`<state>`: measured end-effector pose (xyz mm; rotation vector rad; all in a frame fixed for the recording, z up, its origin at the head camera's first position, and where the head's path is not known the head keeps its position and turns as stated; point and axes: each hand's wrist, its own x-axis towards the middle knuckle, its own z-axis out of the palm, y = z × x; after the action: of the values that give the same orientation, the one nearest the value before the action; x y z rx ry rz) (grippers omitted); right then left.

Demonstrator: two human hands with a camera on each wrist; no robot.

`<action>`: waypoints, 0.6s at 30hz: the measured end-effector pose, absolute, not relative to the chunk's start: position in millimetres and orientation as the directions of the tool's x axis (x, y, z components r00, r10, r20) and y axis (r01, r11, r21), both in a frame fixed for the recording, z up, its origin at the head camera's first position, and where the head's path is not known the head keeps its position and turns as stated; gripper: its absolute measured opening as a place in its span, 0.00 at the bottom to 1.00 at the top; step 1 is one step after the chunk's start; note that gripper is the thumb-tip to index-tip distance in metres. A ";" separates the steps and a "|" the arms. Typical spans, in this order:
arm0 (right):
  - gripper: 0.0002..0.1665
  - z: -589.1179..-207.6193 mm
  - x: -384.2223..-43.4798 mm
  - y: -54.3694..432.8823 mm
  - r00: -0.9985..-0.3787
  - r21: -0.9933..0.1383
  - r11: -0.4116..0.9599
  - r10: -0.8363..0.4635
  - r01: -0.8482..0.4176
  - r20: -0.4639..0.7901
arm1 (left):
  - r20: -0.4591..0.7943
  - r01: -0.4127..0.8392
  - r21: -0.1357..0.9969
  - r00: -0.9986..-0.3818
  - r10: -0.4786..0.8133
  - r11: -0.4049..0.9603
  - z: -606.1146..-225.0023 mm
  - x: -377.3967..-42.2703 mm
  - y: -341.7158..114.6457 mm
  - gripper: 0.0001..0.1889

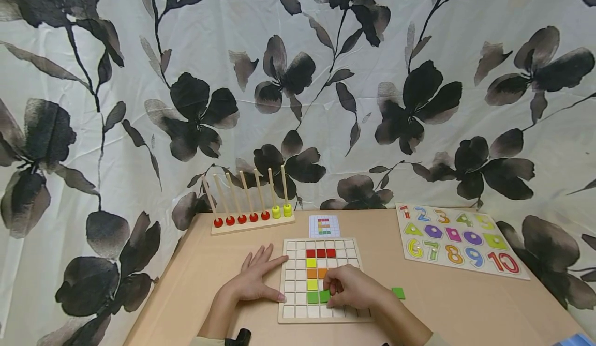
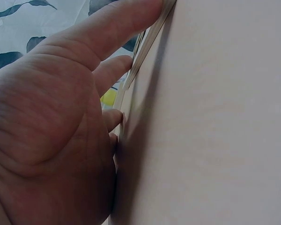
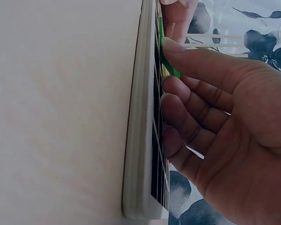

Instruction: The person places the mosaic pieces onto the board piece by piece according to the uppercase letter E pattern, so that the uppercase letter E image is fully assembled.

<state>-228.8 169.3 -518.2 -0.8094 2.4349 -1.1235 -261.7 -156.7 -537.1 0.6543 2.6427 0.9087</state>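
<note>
A wooden grid board [image 1: 294, 312] lies on the table, bearing red tiles [image 1: 321, 253], yellow tiles [image 1: 312, 284], orange tiles [image 1: 312, 273] and green tiles [image 1: 313, 297] in its squares. My right hand [image 1: 355, 288] is over the board's right half, pinching a green tile [image 3: 171, 65] between thumb and fingers in the bottom coloured row; its tips hide part of that tile. With fingers spread, my left hand [image 1: 253, 279] rests beside the board, thumb and index fingertip at its left edge. In the left wrist view, the thumb tip reaches the board's wooden rim.
Another green tile [image 1: 398, 293] lies on the table right of the board. Behind the board is a small pattern card [image 1: 331, 227]. A peg stand [image 1: 242, 227] with red and yellow beads stands at back left, a number puzzle board [image 1: 458, 240] at back right. Flowered cloth [image 1: 354, 129] hangs behind.
</note>
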 end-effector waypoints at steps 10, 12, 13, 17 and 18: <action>0.14 -516.2 -227.9 168.0 -0.779 -0.771 0.522 -0.625 -0.365 -0.054 | -0.106 0.328 0.633 -0.861 0.498 0.701 -537.9 -261.3 -157.8 0.52; 0.13 -515.6 -228.2 169.3 -0.780 -0.775 0.515 -0.624 -0.367 -0.046 | -0.103 0.330 0.634 -0.860 0.499 0.700 -537.7 -261.2 -157.8 0.52; 0.13 -515.2 -228.5 170.3 -0.780 -0.778 0.509 -0.624 -0.367 -0.040 | -0.101 0.332 0.634 -0.860 0.500 0.699 -537.6 -261.2 -157.8 0.52; 0.12 -509.1 -229.9 178.3 -0.785 -0.788 0.487 -0.620 -0.376 -0.008 | -0.096 0.338 0.633 -0.858 0.505 0.696 -537.1 -261.1 -158.1 0.52; 0.12 -506.7 -230.6 181.5 -0.789 -0.791 0.485 -0.615 -0.372 -0.006 | -0.096 0.338 0.634 -0.858 0.505 0.696 -537.1 -261.1 -158.2 0.52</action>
<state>-230.6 181.5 -506.7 -0.8368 2.4460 -1.1972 -261.1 -158.2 -537.1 0.6710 2.6435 0.9116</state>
